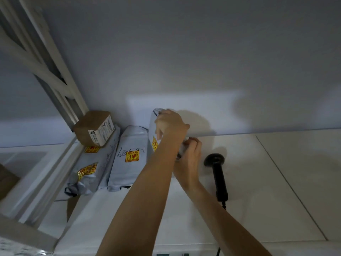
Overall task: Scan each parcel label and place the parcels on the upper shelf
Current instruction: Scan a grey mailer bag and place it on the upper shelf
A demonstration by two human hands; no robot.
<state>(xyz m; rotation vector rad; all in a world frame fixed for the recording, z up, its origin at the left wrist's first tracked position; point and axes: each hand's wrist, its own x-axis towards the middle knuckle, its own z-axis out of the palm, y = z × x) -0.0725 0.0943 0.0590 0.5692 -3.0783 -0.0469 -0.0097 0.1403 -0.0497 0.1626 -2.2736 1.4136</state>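
Both grips clamp the grey parcel [154, 126], left hand [170, 124] on top, right hand [190, 156] low, standing it upright on the shelf [258, 182] beside the scanner [217, 174].

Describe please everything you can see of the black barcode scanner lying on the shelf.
The barcode scanner is black and looks like matte plastic. It has a wide rounded head at the far end and a long narrow handle pointing toward the person, with a dark cable leaving the handle's near end. It lies flat on the white shelf surface, just to the right of the right hand. No hand touches it, and it casts a soft shadow on the shelf.
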